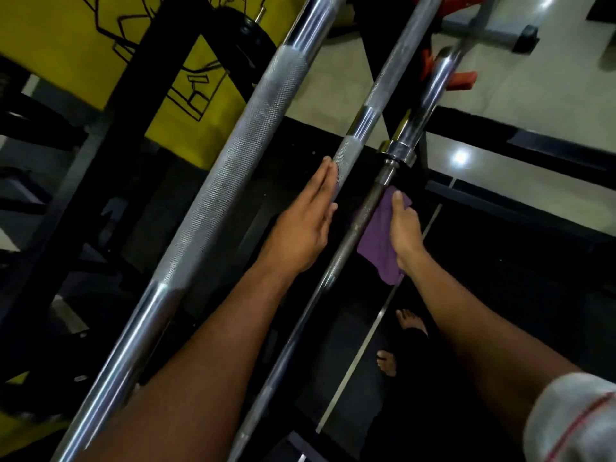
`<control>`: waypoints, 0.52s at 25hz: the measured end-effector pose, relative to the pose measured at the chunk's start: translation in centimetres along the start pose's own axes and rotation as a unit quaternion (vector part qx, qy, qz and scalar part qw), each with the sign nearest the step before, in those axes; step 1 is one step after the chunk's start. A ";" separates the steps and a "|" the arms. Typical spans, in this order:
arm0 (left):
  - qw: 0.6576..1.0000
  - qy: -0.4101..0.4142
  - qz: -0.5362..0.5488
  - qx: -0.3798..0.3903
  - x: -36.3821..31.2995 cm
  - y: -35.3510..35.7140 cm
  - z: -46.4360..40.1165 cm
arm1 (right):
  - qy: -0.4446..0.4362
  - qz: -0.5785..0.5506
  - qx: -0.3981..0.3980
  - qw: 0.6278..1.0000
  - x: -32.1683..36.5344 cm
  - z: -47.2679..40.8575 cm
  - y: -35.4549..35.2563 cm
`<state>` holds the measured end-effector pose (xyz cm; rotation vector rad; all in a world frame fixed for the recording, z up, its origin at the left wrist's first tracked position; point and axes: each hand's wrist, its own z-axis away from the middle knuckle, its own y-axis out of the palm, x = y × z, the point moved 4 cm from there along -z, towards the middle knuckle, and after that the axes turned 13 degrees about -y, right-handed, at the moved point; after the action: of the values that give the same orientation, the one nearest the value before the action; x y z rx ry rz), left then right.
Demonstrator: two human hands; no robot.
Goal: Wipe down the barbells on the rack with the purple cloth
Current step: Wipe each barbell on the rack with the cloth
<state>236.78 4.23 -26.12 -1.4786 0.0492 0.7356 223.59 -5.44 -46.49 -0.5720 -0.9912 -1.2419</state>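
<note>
- Between two slanting steel bars, the left hand [305, 225] lies flat with its fingers straight and together, their tips touching the knurled section of the middle barbell [376, 95].
- Just right of it, the right hand [405, 228] grips the purple cloth [378, 238], thumb on top and fingers curled round the fabric, pressing it against the thin dark shaft of the rightmost barbell [361, 215].
- Most of the cloth hangs loose below that hand, beside the shaft.
- Above the cloth, this bar widens at a chrome collar [396, 151] into a shiny sleeve.
- Nearest the camera, a thick barbell [230, 181] with a long knurled grip crosses the view from lower left to upper right; neither hand touches it.
- Black rack frame [146, 78] stands before a yellow wall [50, 38].
- Bare feet [411, 323] show on the dark floor below.
- A white sleeve [573, 418] with a red stripe covers the right upper arm.
</note>
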 end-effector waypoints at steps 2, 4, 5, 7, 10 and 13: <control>1.000 -0.003 0.002 0.007 -0.3 -0.1 -0.2 | -0.027 0.050 0.007 0.998 1.4 1.5 -1.9; 1.000 -0.009 0.014 -0.004 -0.3 -0.7 1.0 | -0.056 0.060 0.028 0.996 2.8 3.7 -2.9; 0.999 -0.012 0.025 -0.020 0.1 -1.1 2.1 | -0.085 0.094 0.047 0.991 3.7 4.4 -3.1; 0.998 -0.036 0.024 -0.045 1.7 -2.1 6.5 | -0.178 0.197 0.078 0.961 5.0 5.5 -2.3; 0.997 -0.065 -0.003 -0.027 4.7 -2.7 14.6 | -0.383 0.406 0.126 0.820 5.6 6.9 0.1; 0.996 -0.086 -0.023 0.020 6.7 -2.1 17.9 | -0.461 0.586 0.173 0.644 4.6 6.4 3.4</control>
<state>235.87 23.45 -25.00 -1.3695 -0.0995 0.8177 224.95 -1.62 -38.86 -1.2996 -1.2456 0.5298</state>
